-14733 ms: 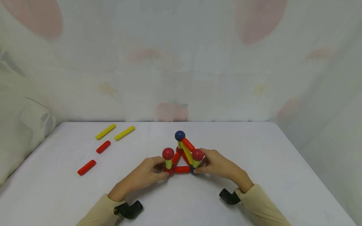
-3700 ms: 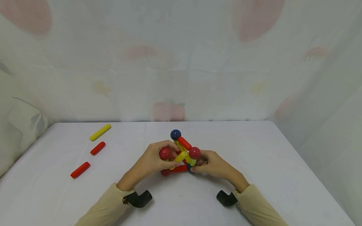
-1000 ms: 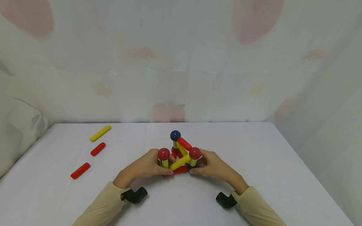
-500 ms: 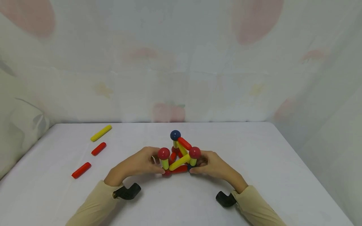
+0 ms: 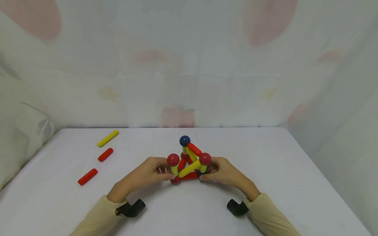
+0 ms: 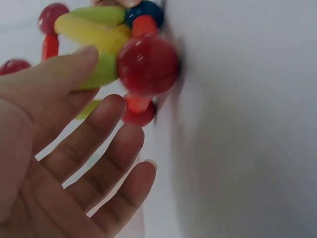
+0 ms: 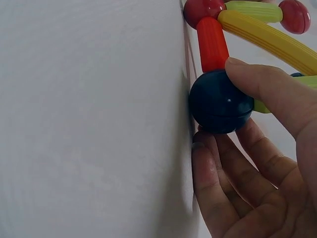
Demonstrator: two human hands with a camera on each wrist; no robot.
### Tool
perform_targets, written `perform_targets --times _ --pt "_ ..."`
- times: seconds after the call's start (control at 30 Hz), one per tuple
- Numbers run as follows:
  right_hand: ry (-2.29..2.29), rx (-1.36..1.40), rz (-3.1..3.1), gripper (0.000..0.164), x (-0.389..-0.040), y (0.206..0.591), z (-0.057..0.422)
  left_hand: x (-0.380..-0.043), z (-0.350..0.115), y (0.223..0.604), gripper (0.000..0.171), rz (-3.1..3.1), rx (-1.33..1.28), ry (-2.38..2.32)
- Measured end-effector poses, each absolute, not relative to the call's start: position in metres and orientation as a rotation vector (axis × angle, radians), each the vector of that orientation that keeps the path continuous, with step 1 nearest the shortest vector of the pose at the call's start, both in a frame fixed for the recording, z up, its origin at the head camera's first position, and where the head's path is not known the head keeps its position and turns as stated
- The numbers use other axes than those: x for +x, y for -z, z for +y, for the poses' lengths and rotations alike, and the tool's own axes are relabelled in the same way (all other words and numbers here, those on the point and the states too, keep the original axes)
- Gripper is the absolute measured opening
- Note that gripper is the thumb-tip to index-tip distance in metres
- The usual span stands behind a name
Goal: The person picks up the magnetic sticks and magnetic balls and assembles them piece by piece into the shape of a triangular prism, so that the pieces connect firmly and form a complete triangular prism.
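Note:
A frame of magnetic building sticks and balls stands mid-table, with red sticks along its base and short green sticks upright. A blue ball (image 5: 184,141) tops its back corner; red balls top the front left (image 5: 173,160) and front right (image 5: 205,159) corners. One yellow stick (image 5: 189,169) slants across the front face. My left hand (image 5: 147,172) holds the front left corner, thumb on the green stick (image 6: 103,70) above the lower red ball (image 6: 148,64). My right hand (image 5: 225,170) pinches the lower blue ball (image 7: 220,101) at the front right corner, thumb above and fingertips beneath.
On the white table (image 5: 189,209), left of the frame, lie a loose yellow stick (image 5: 108,138) and two red sticks, one nearer the back (image 5: 105,154) and one nearer the front (image 5: 87,177). A pale patterned cloth (image 5: 218,65) hangs behind the table.
One of two loose yellow sticks left the table's left side; my left hand placed it across the frame's front. That hand has since drawn back to the left corner; my right hand stays put.

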State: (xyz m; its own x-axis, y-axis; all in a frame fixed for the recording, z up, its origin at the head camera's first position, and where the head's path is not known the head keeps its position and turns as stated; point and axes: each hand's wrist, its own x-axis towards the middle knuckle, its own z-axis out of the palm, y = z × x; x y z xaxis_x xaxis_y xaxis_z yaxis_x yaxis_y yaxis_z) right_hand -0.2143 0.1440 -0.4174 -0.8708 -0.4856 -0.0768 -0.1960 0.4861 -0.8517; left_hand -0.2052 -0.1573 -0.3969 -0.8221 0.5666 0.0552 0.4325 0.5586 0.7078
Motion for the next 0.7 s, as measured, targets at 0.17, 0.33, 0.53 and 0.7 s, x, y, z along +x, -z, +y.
perform_targets --times 0.17,0.33,0.53,0.7 --pt "1.341 -0.584 2.421 0.052 -0.2146 0.4186 0.1442 -0.2016 -0.1506 0.3999 0.014 2.626 0.879 -1.122" --pt "1.339 -0.592 2.422 0.052 -0.2147 0.4195 0.1444 -0.1996 -0.1482 0.3999 0.014 2.642 0.892 -1.108" --pt "1.342 -0.594 2.423 0.051 -0.2135 0.4185 0.1445 -0.1986 -0.1483 0.3987 0.015 2.647 0.887 -1.089" --pt "1.332 -0.592 2.433 0.052 -0.2133 0.4182 0.1439 -0.1989 -0.1526 0.3964 0.016 2.657 0.877 -1.057"
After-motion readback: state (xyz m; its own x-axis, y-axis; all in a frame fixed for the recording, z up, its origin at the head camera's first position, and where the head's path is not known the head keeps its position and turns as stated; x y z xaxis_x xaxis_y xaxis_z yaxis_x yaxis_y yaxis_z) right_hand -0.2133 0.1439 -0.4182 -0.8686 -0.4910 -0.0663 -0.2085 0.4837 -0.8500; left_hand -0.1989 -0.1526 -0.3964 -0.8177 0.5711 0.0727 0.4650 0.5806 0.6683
